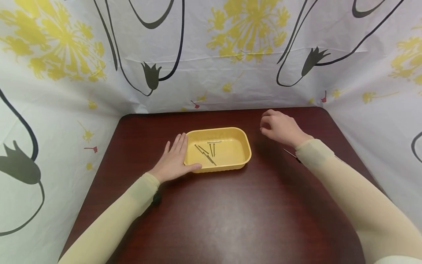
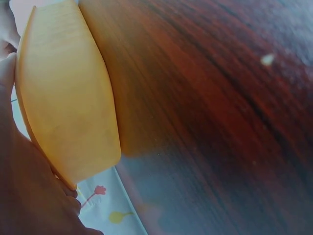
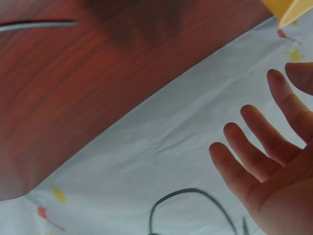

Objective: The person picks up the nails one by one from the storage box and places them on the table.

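Note:
A yellow tray (image 1: 230, 154) holding several thin metal nails (image 1: 214, 149) stands on the dark red table. The left hand (image 1: 174, 159) lies along the tray's left end, fingers straight, its thumb on the near rim. In the left wrist view the tray's side wall (image 2: 71, 98) shows beside that hand (image 2: 34, 181). To the right of the tray, the right hand (image 1: 281, 128) is above the table, fingers loosely bent, holding nothing. The right wrist view shows this hand (image 3: 274, 161) with its fingers apart and a tray corner (image 3: 288, 10) near the top.
A thin metal rod (image 1: 290, 153) lies on the table beneath the right wrist, partly hidden by the sleeve. A small dark round object (image 1: 156, 199) sits beside the left forearm. Patterned white cloth (image 1: 204, 91) hangs behind the table (image 1: 230, 212) and at both sides.

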Demonstrator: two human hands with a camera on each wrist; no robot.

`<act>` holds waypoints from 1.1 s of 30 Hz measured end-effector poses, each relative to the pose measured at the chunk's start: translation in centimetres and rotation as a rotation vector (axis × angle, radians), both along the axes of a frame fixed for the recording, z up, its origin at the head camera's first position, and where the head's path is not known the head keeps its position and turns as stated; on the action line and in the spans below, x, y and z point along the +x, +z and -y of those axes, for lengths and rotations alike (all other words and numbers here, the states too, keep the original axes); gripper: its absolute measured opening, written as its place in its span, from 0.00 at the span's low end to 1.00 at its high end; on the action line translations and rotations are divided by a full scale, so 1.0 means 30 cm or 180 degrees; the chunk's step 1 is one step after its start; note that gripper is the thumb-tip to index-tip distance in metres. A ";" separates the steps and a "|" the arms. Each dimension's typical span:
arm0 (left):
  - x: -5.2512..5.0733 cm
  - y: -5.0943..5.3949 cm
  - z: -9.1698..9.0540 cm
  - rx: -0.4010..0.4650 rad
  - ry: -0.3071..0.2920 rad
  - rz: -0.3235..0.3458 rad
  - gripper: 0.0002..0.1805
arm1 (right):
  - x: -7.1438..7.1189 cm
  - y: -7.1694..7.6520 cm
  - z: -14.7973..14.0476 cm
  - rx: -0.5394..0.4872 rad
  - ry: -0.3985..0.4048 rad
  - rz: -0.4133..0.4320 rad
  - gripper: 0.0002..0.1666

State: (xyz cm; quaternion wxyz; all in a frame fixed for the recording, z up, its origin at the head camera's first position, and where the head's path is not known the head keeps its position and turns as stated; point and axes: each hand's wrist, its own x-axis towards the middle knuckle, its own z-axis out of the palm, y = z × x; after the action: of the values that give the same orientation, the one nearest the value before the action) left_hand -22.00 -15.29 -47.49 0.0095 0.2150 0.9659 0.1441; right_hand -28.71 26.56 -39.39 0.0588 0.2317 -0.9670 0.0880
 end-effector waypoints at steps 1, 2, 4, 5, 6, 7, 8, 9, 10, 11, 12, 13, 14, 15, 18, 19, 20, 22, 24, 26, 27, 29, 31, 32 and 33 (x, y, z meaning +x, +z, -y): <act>0.000 -0.001 0.000 0.0013 -0.0001 0.0008 0.68 | -0.003 0.003 0.015 -0.0016 0.0025 0.0005 0.05; 0.000 -0.002 0.000 0.0029 -0.0002 0.0016 0.68 | -0.005 0.006 0.031 -0.0033 0.0048 0.0006 0.05; 0.001 -0.002 -0.003 0.0047 0.0006 0.0032 0.68 | -0.010 0.012 0.063 -0.0051 0.0096 0.0021 0.04; 0.001 -0.001 -0.004 0.0060 0.0005 0.0039 0.68 | -0.011 0.015 0.079 -0.0057 0.0115 0.0037 0.04; 0.000 -0.001 -0.005 0.0070 0.0001 0.0037 0.68 | -0.013 0.017 0.095 -0.0056 0.0133 0.0049 0.04; 0.000 0.000 -0.007 0.0079 0.0002 0.0035 0.68 | -0.015 0.018 0.111 -0.0054 0.0153 0.0064 0.04; 0.000 0.000 -0.008 0.0085 0.0000 0.0034 0.67 | -0.017 0.018 0.128 -0.0043 0.0178 0.0070 0.05; -0.001 0.000 -0.009 0.0089 0.0001 0.0042 0.67 | -0.020 0.017 0.143 -0.0029 0.0205 0.0086 0.05; -0.002 -0.001 -0.010 0.0095 0.0000 0.0044 0.67 | -0.023 0.015 0.159 -0.0017 0.0231 0.0090 0.05; -0.002 -0.001 -0.010 0.0089 -0.0002 0.0043 0.67 | -0.027 0.013 0.173 -0.0005 0.0259 0.0092 0.05; -0.003 -0.001 -0.011 0.0090 -0.0002 0.0043 0.67 | -0.031 0.011 0.188 -0.0001 0.0286 0.0093 0.06; -0.004 -0.001 -0.010 0.0084 -0.0002 0.0044 0.68 | -0.035 0.008 0.202 0.0003 0.0309 0.0095 0.05; -0.004 -0.001 -0.010 0.0080 -0.0005 0.0039 0.68 | -0.038 0.005 0.215 0.0009 0.0329 0.0090 0.05; -0.005 -0.001 -0.010 0.0075 -0.0010 0.0039 0.68 | -0.041 0.003 0.227 0.0009 0.0343 0.0093 0.05; -0.006 0.003 -0.008 0.0031 -0.0035 0.0034 0.68 | -0.051 -0.003 0.263 0.0008 0.0378 0.0116 0.04; -0.006 0.005 -0.008 0.0009 -0.0038 0.0033 0.68 | -0.052 -0.004 0.275 0.0013 0.0393 0.0131 0.03; -0.005 0.006 -0.007 -0.0006 -0.0042 0.0039 0.68 | -0.054 -0.004 0.289 0.0019 0.0409 0.0150 0.02; -0.002 0.009 -0.005 -0.0021 -0.0033 0.0066 0.68 | -0.056 -0.005 0.317 0.0046 0.0447 0.0187 0.02; 0.000 0.011 -0.004 -0.0017 -0.0013 0.0085 0.68 | -0.057 -0.006 0.346 0.0068 0.0490 0.0226 0.02; 0.001 0.011 -0.002 0.0004 -0.0008 0.0100 0.68 | -0.060 -0.010 0.376 0.0111 0.0531 0.0247 0.03; 0.003 0.012 -0.001 0.0011 -0.0004 0.0103 0.67 | -0.062 -0.013 0.392 0.0127 0.0555 0.0255 0.03; 0.001 0.010 0.001 0.0008 -0.0010 0.0107 0.67 | -0.066 -0.019 0.422 0.0142 0.0605 0.0276 0.03; -0.002 0.008 0.002 -0.0014 -0.0020 0.0108 0.67 | -0.069 -0.027 0.451 0.0168 0.0656 0.0287 0.02; -0.003 0.007 0.002 -0.0019 -0.0024 0.0116 0.67 | -0.070 -0.031 0.466 0.0175 0.0687 0.0287 0.02; -0.004 0.007 0.002 -0.0016 -0.0022 0.0123 0.67 | -0.069 -0.035 0.480 0.0187 0.0711 0.0288 0.02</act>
State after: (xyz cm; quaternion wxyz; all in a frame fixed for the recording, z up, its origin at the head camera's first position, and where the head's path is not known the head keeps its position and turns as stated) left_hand -22.11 -15.35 -47.27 0.0292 0.2155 0.9651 0.1457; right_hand -30.79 12.15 -40.45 -0.0018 0.3354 -0.9390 0.0760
